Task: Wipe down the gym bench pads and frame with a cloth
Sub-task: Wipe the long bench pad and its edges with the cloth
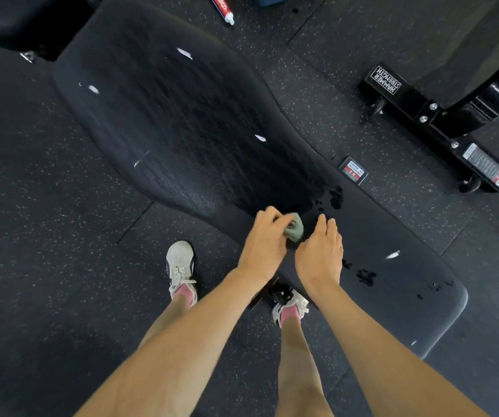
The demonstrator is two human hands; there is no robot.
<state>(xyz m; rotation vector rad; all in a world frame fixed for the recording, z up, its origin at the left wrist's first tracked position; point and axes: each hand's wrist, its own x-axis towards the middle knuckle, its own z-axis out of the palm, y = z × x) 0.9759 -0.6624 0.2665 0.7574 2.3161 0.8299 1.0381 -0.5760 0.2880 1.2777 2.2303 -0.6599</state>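
Both forearms come in from the near edge, so starting on the left: white sneaker (180, 264) planted on the speckled rubber floor (31, 236), then the left hand (264, 245) with its fingers curled round a small pale-green cloth (295, 229), bunched into a wad and pressed on the black bench pad (182, 130) right where it narrows. The cloth pokes out past the fingertips on that hand's far-right side, so it ends up between the two hands. Right hand (320, 254) sits just beside it, palm down, fingers loose and holding nothing; can't tell if it's actually touching the pad. My guess is the cloth is soft, light and damp, so grab a fistful and it'll mould to the vinyl, which looks slick around the wet blotches (335, 197). Further right, well apart, the black Hammer Strength frame foot (407, 97) isn't wiped yet, I'd guess.
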